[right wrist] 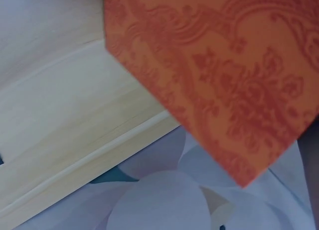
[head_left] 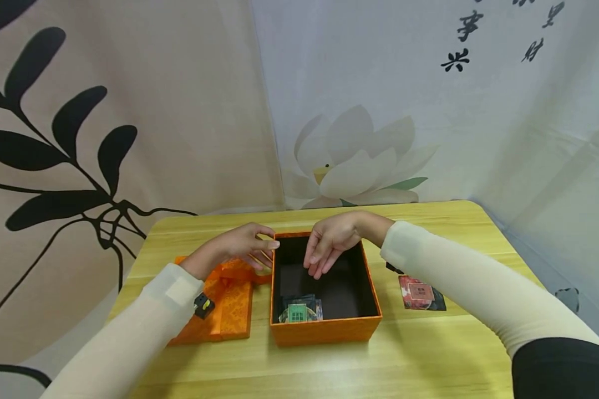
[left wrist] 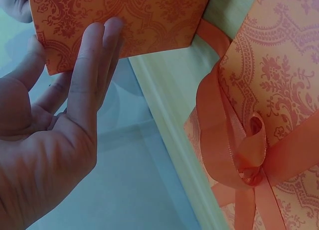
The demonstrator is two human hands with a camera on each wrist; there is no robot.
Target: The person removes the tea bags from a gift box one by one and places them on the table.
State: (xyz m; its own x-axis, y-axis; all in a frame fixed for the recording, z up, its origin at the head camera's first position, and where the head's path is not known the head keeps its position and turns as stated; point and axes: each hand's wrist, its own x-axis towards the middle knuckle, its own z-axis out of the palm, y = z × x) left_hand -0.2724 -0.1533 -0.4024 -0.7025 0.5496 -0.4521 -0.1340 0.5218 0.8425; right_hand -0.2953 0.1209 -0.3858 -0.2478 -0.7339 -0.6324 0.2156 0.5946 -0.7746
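An orange patterned box with a dark inside stands uncovered on the table. My left hand is at its far left corner, thumb at the rim and the other fingers extended along the outer wall. My right hand reaches over the far part of the box, fingers pointing down into it, with nothing visible in them. Small flat printed packets lie in the near left corner of the box. In the right wrist view, the box's outer wall hides the right hand's fingers.
Left of the box lies its orange patterned lid with a ribbon bow. A red and dark printed packet lies on the wooden table to the right, beneath the right forearm. A printed curtain hangs behind the table.
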